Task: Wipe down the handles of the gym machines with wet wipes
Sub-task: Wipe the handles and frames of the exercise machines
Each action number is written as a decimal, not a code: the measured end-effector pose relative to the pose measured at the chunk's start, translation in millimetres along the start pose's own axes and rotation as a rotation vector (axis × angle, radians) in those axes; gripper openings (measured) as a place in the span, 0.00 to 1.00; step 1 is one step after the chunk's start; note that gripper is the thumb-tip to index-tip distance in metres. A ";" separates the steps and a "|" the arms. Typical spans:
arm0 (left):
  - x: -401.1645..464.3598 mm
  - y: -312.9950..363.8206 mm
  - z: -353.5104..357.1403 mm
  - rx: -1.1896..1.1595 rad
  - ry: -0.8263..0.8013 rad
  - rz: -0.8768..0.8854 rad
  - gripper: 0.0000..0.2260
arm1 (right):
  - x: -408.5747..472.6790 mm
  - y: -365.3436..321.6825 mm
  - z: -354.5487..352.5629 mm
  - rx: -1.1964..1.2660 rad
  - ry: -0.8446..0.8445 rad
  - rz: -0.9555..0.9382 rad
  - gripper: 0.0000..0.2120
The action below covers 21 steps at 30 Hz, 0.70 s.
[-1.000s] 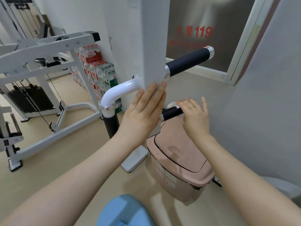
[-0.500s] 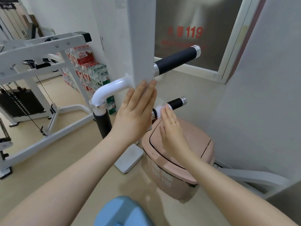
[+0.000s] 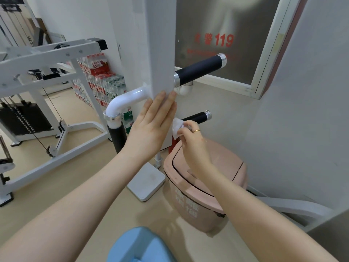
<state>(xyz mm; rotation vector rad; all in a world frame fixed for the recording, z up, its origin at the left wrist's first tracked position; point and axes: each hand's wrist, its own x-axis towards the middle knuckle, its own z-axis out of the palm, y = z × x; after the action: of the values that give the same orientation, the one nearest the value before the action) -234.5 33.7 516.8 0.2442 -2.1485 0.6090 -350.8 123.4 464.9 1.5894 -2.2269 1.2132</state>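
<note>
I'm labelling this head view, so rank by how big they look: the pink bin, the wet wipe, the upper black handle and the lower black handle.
1. pink bin, largest
2. upper black handle
3. lower black handle, partly hidden by the right hand, so unsure
4. wet wipe, crumpled and partly covered; close to the lower handle in looks

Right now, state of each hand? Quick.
Left hand: open, fingers straight, flat against the white post.
Right hand: closed, pinching the wet wipe at the inner end of the lower black handle.
</note>
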 end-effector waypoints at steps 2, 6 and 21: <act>3.5 0.7 0.0 0.014 -0.014 -0.002 0.19 | 0.6 -1.9 2.8 0.007 0.057 -0.004 0.07; 3.8 3.4 -5.0 0.013 -0.070 -0.001 0.22 | 10.1 2.3 -1.5 -0.038 0.014 0.033 0.10; 2.7 7.6 1.3 0.137 -0.007 0.001 0.21 | 32.1 30.2 -23.4 -0.394 -0.154 -0.025 0.17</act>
<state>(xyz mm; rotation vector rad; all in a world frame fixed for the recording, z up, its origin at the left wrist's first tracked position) -239.9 39.7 515.7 0.3199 -2.1163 0.7587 -397.5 119.4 481.9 1.5830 -2.3426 0.6083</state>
